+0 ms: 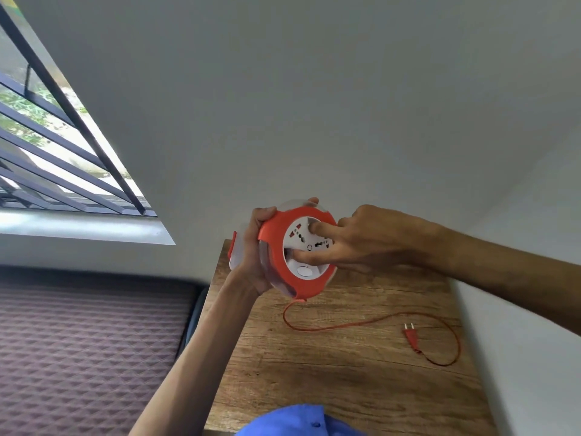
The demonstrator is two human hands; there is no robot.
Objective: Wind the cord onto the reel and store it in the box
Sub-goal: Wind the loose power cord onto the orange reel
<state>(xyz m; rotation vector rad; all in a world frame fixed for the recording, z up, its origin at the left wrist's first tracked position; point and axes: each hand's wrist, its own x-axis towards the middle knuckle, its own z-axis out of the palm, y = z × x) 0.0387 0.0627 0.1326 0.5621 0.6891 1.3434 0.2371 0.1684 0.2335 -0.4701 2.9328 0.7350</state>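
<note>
Two hands (254,247) (361,240) on one reel (283,247)

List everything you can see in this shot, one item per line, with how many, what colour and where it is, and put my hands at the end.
Cord reel: one, orange rim with a white socket face, held up above the far end of the table.
Cord: one, orange, runs from the bottom of the reel and loops across the table to the plug.
Plug: one, orange, two pins, lying on the table to the right.
Table: one, brown wood grain, against the wall.
Window: one, dark bars, upper left.
Mattress: one, purplish quilted pattern, left of the table.
Blue shirt: one, bottom edge of view.
Left hand: one, gripping the reel's left side.
Right hand: one, fingers pressed on the reel's white face.
</note>
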